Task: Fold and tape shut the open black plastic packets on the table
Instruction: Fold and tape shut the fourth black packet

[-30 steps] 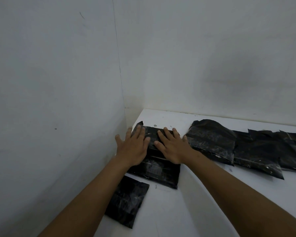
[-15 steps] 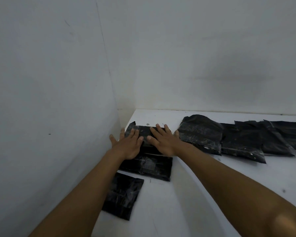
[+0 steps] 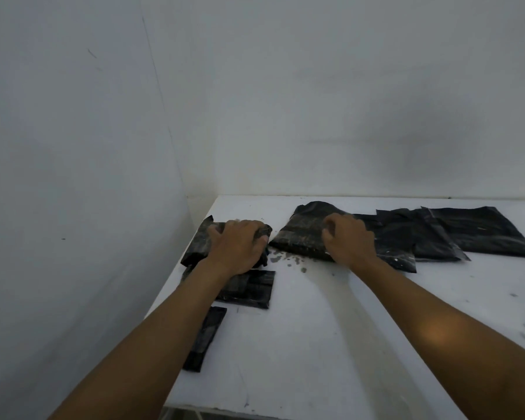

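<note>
Your left hand (image 3: 237,248) clamps curled fingers over the right end of the folded packet (image 3: 199,241) at 11 o'clock on the white surface (image 3: 331,344). Your right hand (image 3: 350,242) curls its fingers into the bulging packet (image 3: 300,237) at 12 o'clock. Flat open packets (image 3: 482,231) overlap toward 2 o'clock. Dark specks (image 3: 285,259) lie between your hands. Two smaller packets (image 3: 249,287) sit under your left forearm, toward 9 o'clock.

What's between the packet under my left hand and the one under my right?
In the head view, only white table with a scatter of dark specks by the right packet's front edge.
</note>
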